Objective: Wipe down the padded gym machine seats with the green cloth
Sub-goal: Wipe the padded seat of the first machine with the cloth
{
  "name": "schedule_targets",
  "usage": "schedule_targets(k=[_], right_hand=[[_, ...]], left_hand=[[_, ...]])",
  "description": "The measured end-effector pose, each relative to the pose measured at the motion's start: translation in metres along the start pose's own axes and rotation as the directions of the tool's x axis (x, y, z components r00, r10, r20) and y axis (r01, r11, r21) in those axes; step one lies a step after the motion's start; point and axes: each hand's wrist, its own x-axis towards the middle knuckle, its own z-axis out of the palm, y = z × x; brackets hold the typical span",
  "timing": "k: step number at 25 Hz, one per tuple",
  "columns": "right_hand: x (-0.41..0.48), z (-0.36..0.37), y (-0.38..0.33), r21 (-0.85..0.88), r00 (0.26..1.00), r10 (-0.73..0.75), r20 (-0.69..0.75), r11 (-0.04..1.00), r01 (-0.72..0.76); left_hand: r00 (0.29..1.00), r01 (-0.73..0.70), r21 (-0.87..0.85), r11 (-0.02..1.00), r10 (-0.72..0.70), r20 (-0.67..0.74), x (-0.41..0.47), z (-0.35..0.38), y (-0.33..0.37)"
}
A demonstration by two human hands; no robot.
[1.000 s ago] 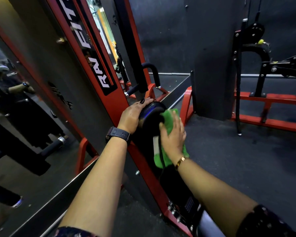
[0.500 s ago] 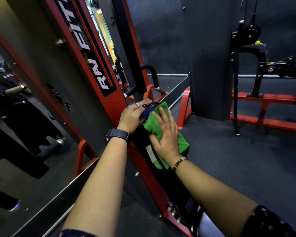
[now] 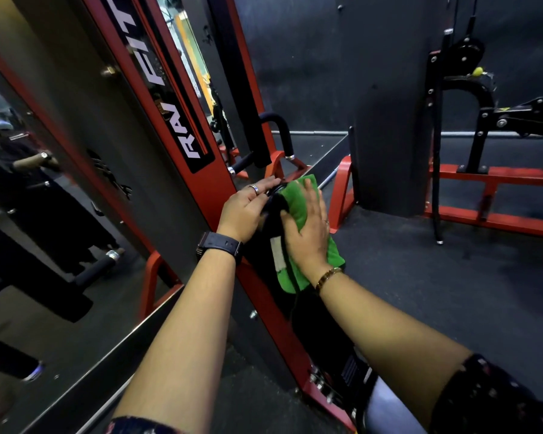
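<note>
My right hand (image 3: 308, 233) presses the green cloth (image 3: 298, 198) flat, fingers spread, against the black padded seat (image 3: 264, 255). My left hand (image 3: 245, 211) rests open on the pad's top edge, grasping nothing.

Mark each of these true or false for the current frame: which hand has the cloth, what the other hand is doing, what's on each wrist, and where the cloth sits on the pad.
1. The right hand presses the green cloth flat against the black pad. True.
2. The left hand hangs free of the machine. False: it rests on the pad's far end.
3. A dark watch is on the left wrist. True.
4. The right wrist is bare. False: it wears a gold bracelet.
5. The cloth lies on the floor. False: it is on the pad under the palm.
</note>
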Motion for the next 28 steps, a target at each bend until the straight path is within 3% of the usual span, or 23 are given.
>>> schedule_targets(k=[4,5,8,11,15,17,21,25,28], right_hand=[[-0.049,0.010,0.007,0.021,0.956,0.288,-0.059,0.958,-0.287],[-0.065,0.012,0.004,0.002,0.955,0.290,-0.054,0.957,-0.291],[-0.052,0.007,-0.003,-0.082,0.993,0.115,0.021,0.990,-0.113],[-0.016,0.003,0.006,-0.033,0.996,0.088,0.022,0.996,-0.087],[-0.044,0.005,0.033,0.052,0.915,0.400,-0.056,0.916,-0.398],[-0.079,0.008,0.028,0.018,0.910,0.411,-0.060,0.912,-0.411],[-0.048,0.008,0.012,-0.079,0.986,0.169,0.004,0.982,-0.169],[-0.010,0.000,0.041,0.111,0.949,0.315,-0.022,0.944,-0.311],[-0.062,0.006,0.038,0.062,0.858,0.510,-0.068,0.860,-0.506]], left_hand=[[0.999,-0.038,0.199,0.979,0.038,0.001,-0.007,-0.002,0.009],[0.998,-0.060,0.248,0.967,0.058,0.015,-0.009,-0.002,0.012],[0.988,-0.151,0.428,0.891,0.122,0.095,-0.008,-0.002,0.018],[0.959,-0.284,0.627,0.726,0.205,0.197,-0.012,-0.001,0.020],[0.928,-0.370,0.720,0.588,0.270,0.256,-0.017,0.000,0.022],[0.925,-0.376,0.726,0.576,0.286,0.252,-0.017,-0.001,0.021],[0.912,-0.402,0.707,0.582,0.325,0.251,-0.015,0.001,0.017],[0.916,-0.388,0.677,0.625,0.342,0.210,-0.014,0.002,0.017],[0.929,-0.358,0.654,0.667,0.325,0.177,-0.015,0.003,0.017]])
